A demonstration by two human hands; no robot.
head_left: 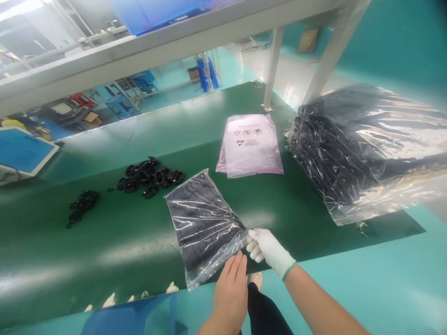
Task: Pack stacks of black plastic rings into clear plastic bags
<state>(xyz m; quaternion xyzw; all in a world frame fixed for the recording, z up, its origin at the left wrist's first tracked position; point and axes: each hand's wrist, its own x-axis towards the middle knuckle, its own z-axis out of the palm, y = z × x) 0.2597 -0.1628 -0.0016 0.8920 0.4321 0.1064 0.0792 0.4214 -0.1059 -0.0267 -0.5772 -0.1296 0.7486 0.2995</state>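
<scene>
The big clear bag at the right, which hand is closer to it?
Right. The gloved right hand grips the smaller bag, left of the big clear bag; the bare left hand is farther left, at the smaller bag's near edge.

Blue bin (157,14), on pale shelf (139,58), top of my view. Blue stool (120,106), beyond table. Cardboard box (92,119), left of stool. Blue panel (24,150), white edge, my far left.
</scene>
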